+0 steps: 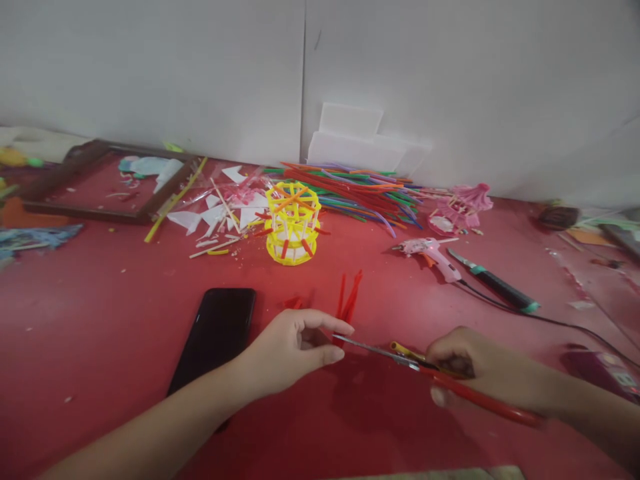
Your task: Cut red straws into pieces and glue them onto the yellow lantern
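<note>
My left hand (300, 343) pinches a small bunch of red pipe cleaners (351, 300) between thumb and forefinger; their ends stick up past the fingertips. From the right, my right hand (470, 367) grips red-handled scissors (380, 350). The blade tip reaches the pipe cleaners at my left fingertips; whether it touches them I cannot tell. A yellow tube-like piece (405, 350) shows beside the blades, partly hidden by my right hand. Small red pieces (294, 303) lie behind my left hand. Farther back stands a round yellow pipe-cleaner frame (293, 227) with red bits and white posts.
A black phone (217, 333) lies by my left forearm. At the back are colored pipe cleaners (350, 193), white scraps (215, 217) and a brown frame (90, 217). Right of centre lie a pink glue gun (435, 257) with its cord and a green-black cutter (500, 283).
</note>
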Available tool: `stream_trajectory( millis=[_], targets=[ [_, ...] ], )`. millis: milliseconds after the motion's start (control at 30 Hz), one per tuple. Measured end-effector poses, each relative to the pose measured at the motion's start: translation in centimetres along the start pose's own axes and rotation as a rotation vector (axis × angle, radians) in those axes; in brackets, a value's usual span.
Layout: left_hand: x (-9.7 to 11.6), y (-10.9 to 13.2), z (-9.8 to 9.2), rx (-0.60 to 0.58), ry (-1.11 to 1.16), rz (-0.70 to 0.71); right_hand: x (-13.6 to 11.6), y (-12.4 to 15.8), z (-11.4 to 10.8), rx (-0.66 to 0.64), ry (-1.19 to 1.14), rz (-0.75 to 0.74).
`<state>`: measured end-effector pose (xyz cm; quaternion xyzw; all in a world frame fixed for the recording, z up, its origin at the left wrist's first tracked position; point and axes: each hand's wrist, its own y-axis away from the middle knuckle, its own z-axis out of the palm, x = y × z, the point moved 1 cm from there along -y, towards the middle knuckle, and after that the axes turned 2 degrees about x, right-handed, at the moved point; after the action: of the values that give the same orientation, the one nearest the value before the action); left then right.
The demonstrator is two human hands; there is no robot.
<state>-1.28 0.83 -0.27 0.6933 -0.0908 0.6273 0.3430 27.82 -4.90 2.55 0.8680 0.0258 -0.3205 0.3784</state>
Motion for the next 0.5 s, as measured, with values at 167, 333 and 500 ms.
stream_trajectory(
  millis=[167, 333, 500],
  targets=[
    [-0.06, -0.05, 0.01, -0.009, 0.004, -0.010, -0.33, 0.02, -0.11, -0.014, 0.011, -0.002],
    [-0.31, -0.13, -0.09, -0.024, -0.002, -0.001, -0.30, -0.08, 0.08, -0.017, -0.021, -0.003],
    [-0.44, -0.16, -0.23, -0.046, -0.019, -0.038, 0.13, -0.50, 0.10, -0.063, 0.028, -0.001]
  ],
)
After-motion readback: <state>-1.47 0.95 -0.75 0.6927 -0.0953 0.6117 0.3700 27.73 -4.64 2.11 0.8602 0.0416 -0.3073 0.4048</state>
